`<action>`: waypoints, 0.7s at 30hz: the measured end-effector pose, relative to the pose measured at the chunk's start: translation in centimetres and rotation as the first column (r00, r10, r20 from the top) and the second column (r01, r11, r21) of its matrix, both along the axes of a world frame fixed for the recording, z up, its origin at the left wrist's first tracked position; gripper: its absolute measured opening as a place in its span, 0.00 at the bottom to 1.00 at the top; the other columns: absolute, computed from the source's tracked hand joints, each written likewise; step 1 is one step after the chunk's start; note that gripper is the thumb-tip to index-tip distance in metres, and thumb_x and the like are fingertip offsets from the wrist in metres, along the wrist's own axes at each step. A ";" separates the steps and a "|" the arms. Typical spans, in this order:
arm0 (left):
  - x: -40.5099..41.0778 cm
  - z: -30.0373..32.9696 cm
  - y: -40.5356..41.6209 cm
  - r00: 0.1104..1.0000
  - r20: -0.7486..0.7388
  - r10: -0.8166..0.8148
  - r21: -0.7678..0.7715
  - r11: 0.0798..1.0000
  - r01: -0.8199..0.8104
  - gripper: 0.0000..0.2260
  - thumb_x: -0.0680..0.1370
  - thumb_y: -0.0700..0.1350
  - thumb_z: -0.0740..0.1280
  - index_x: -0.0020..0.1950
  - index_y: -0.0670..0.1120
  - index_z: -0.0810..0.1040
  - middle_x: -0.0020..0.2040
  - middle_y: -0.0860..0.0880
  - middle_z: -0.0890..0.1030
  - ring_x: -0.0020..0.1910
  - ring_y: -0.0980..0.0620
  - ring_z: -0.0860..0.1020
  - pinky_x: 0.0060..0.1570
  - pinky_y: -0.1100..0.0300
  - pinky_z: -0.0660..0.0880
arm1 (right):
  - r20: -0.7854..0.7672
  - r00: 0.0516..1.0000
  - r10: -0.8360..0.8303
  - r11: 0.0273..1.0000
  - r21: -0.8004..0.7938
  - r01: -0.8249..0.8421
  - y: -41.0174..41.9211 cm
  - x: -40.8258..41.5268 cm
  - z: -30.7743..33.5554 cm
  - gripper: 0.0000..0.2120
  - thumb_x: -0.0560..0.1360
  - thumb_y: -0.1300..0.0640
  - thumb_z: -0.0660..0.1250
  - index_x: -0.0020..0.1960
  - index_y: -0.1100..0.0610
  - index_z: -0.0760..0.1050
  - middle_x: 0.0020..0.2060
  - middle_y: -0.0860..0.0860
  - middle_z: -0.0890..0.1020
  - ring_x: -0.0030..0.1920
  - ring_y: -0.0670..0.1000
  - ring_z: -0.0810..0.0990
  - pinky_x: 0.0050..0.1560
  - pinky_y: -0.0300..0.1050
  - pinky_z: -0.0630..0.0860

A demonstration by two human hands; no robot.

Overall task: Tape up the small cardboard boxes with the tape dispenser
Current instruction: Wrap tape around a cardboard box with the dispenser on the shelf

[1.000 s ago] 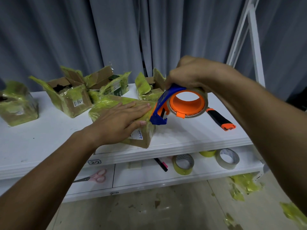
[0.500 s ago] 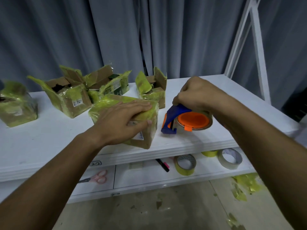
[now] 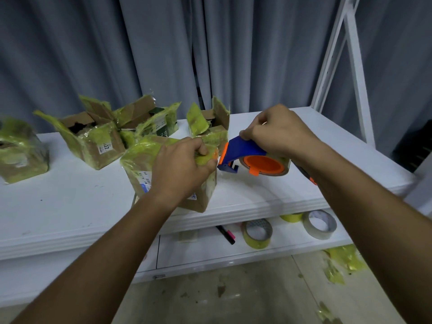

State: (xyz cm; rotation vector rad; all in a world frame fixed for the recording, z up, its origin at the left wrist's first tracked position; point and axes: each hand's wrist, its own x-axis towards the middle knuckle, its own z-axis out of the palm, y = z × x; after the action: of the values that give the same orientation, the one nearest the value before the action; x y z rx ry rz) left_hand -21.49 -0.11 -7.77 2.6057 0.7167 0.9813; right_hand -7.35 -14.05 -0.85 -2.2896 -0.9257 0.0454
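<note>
A small cardboard box (image 3: 140,164) wrapped in yellow-green tape stands tilted near the front edge of the white table (image 3: 70,206). My left hand (image 3: 180,167) grips its top right corner, fingers curled over the edge. Just right of the box is the blue and orange tape dispenser (image 3: 252,160) with a tape roll. My right hand (image 3: 278,134) holds the dispenser from above, fingers pinching its blue top. The dispenser's front end almost touches the box beside my left thumb. Its handle is mostly hidden behind my right forearm.
Several opened, tape-covered boxes (image 3: 93,141) stand at the back of the table, one more at the far left (image 3: 21,153). On the lower shelf lie tape rolls (image 3: 257,232) (image 3: 320,224) and a marker (image 3: 225,235). Tape scraps litter the floor at right (image 3: 343,260). A white frame (image 3: 350,54) rises behind.
My left hand went from lying flat on the box to gripping its right corner, and the box tilted. The dispenser came down from the air and moved close against the box.
</note>
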 end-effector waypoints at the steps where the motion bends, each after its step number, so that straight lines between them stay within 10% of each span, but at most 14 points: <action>1: 0.0 0.0 0.0 1.000 0.000 0.003 -0.011 1.000 -0.003 0.11 0.72 0.55 0.74 0.42 0.53 0.75 0.45 0.57 0.80 0.44 0.52 0.74 0.47 0.55 0.68 | -0.006 1.000 0.010 1.000 0.006 -0.010 0.0 -0.1 0.0 0.10 0.71 0.49 0.69 0.44 0.55 0.83 0.41 0.52 0.84 0.44 0.55 0.81 0.45 0.54 0.82; 13: -0.4 -0.1 -0.2 0.998 0.013 -0.068 -0.024 0.997 0.068 0.08 0.72 0.50 0.73 0.44 0.52 0.76 0.45 0.58 0.78 0.43 0.54 0.72 0.60 0.38 0.72 | -0.072 0.993 0.090 0.989 0.126 -0.081 -1.9 -0.8 1.0 0.08 0.76 0.47 0.69 0.45 0.51 0.81 0.42 0.47 0.83 0.46 0.50 0.81 0.45 0.47 0.80; 21: -3.4 -0.1 2.5 0.972 -0.008 -0.233 -0.054 0.971 0.232 0.08 0.76 0.45 0.73 0.54 0.51 0.84 0.55 0.70 0.75 0.69 0.57 0.68 0.74 0.44 0.61 | -0.164 0.969 0.185 0.946 0.297 -0.130 -4.4 -0.3 3.1 0.06 0.75 0.47 0.70 0.45 0.49 0.81 0.40 0.46 0.84 0.44 0.49 0.83 0.46 0.45 0.80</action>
State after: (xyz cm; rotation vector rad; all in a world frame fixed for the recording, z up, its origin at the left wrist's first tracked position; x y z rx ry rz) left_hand -24.88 2.42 -7.85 2.5793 0.4203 0.8622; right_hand -7.65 -18.42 2.29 -1.9059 -0.9479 0.1859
